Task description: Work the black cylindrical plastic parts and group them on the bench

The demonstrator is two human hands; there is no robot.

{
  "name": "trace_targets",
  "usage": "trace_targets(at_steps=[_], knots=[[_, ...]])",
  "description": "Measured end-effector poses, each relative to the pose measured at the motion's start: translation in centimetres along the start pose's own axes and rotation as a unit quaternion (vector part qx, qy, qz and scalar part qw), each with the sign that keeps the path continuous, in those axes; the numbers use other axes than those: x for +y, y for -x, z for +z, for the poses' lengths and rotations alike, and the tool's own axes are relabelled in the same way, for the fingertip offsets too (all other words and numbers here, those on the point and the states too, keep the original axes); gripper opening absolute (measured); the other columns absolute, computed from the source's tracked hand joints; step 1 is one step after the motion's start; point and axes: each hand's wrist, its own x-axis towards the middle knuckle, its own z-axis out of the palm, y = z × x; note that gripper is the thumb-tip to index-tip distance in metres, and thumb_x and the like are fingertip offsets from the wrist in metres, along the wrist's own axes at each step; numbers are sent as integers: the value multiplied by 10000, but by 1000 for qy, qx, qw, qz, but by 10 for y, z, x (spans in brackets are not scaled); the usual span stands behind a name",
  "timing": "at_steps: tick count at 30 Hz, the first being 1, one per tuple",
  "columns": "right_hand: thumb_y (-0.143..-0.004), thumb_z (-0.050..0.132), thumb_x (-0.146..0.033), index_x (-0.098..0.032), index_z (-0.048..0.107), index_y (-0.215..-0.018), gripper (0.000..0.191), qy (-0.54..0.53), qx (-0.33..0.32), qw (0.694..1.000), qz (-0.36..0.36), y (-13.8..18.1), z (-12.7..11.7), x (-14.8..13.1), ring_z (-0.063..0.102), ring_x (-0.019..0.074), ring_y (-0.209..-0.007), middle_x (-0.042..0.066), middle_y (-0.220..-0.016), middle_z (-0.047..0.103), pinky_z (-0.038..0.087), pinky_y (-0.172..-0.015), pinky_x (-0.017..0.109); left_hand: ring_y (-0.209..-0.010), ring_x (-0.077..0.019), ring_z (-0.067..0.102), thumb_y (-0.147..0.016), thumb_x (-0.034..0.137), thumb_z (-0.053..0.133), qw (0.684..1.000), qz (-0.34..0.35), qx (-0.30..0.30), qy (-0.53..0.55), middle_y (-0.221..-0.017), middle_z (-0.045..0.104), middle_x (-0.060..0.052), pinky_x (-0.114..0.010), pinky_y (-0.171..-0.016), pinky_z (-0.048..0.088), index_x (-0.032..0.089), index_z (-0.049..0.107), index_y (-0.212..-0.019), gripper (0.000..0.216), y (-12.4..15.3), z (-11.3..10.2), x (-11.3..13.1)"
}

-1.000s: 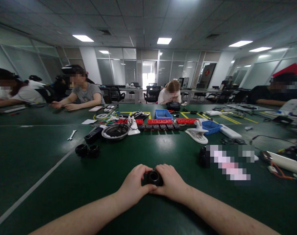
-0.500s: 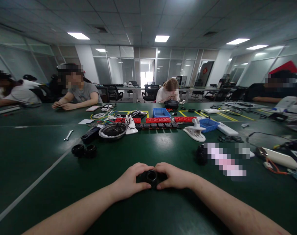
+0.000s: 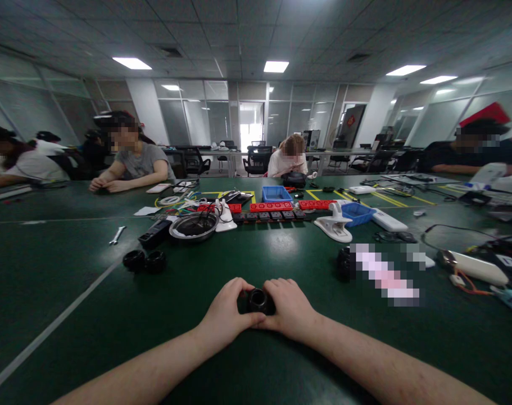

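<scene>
A glossy black round part with a hole in its top (image 3: 258, 299) is held low over the green table, directly in front of me; its exact kind I cannot make out. Around its left side curve the fingers and thumb of my left hand (image 3: 226, 309). My right hand (image 3: 290, 306) closes on it from the right, and the two thumbs meet at its near side. The fingers hide much of its sides. Two similar black round parts (image 3: 144, 260) lie together to the left. Another black part (image 3: 344, 262) lies to the right, beside a blurred pink patch.
A wrench (image 3: 117, 235) and a round metal dish (image 3: 193, 236) are at the left. Beyond are red socket strips (image 3: 271, 207), a blue bin (image 3: 276, 194) and a white clip stand (image 3: 335, 224). Cables and a cream device (image 3: 479, 268) lie right. Several people sit around the table.
My right hand has shifted its grip, its fingers now further over the black part. The thumbs have come together in front of it. The view has moved slightly.
</scene>
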Motion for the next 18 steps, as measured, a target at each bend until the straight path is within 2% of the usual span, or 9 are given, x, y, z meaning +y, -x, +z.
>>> trace_targets(at_steps=[2,5,8,11,15,18], knots=[[-607,628,-587,-159,541,-967,566,-45,-6,999,-25,1,-3,5,525,238,-826,77,-894,573,377,-722,355,-893,-218,490,-555,265,763,999,37,-4,10,-953,521,-28,-325,-768,406,182,528,-937,457,-1,-3,-2],[-603,706,-440,-198,457,-1157,654,-144,-44,985,-81,0,-11,15,509,222,-906,61,-1014,552,385,-777,335,-996,-224,460,-583,286,760,994,94,-42,31,-1070,505,-37,-339,-860,373,221,504,-1077,561,-3,-11,-2],[-637,709,-299,-193,541,-1048,457,-190,-94,971,-111,-5,-17,23,514,194,-872,29,-954,562,398,-748,291,-936,-202,494,-661,245,705,990,104,-85,30,-988,544,-15,-311,-807,394,242,550,-1052,421,-5,-17,0],[-646,704,-248,-169,598,-867,257,-202,-122,967,-101,-9,-16,28,518,161,-766,-4,-816,554,396,-658,248,-844,-186,514,-661,227,699,991,80,-101,31,-914,549,0,-275,-707,407,241,575,-1018,378,-6,-19,3],[-571,756,-297,-164,575,-779,306,-203,-105,973,-36,-9,-6,25,500,133,-667,-28,-727,537,359,-554,212,-792,-175,506,-635,228,717,994,49,-92,39,-881,543,-1,-260,-669,398,209,587,-980,368,-4,-13,6],[-566,728,-419,-165,550,-737,355,-119,-53,991,10,-6,1,14,485,147,-633,-9,-695,538,339,-529,231,-744,-175,489,-625,234,717,999,17,-34,21,-843,534,-7,-269,-650,398,181,586,-957,361,-2,-5,4]])
